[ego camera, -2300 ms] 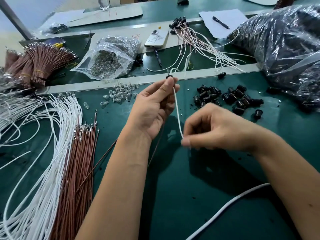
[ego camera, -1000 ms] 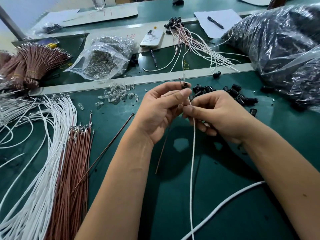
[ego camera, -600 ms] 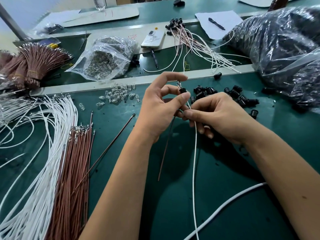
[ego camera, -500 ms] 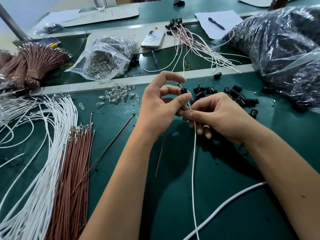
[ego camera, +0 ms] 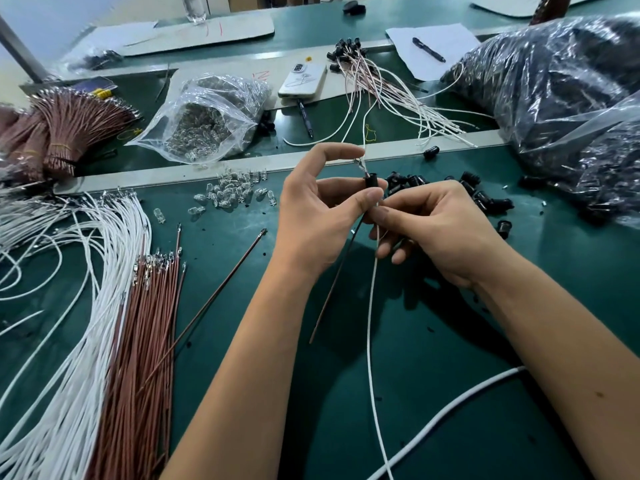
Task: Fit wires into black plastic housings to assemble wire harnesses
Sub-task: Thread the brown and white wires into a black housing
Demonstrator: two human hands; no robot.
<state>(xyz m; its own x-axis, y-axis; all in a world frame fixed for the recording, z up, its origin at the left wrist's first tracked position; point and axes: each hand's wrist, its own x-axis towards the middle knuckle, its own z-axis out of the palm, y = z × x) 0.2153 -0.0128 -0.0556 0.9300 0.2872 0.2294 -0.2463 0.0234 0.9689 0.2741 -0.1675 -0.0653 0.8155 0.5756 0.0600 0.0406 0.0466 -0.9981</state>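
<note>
- The left hand [ego camera: 318,220] pinches a black plastic housing [ego camera: 371,181] between thumb and middle finger, held upright above the middle of the green worktop [ego camera: 450,375]; its index finger curls over the top, touching a metal terminal that sticks out of the housing.
- The right hand [ego camera: 440,230] sits just beside it, fingers curled, thumb and forefinger pinching a white wire [ego camera: 371,341] right below the housing; the wire hangs down toward the near edge.
- A brown wire [ego camera: 332,289] also trails down from under the left hand, slanting toward the near-left.
- Loose black housings [ego camera: 485,199] lie scattered behind the right hand, toward the right edge.
- Along the left edge lie a sheaf of white wires [ego camera: 69,306] and, beside it, a bundle of brown wires [ego camera: 145,341].
- A single brown wire [ego camera: 214,299] lies apart from the bundle.
- Small clear bulbs [ego camera: 232,194] are heaped near the far rail, and a clear bag [ego camera: 207,119] of them sits beyond it.
</note>
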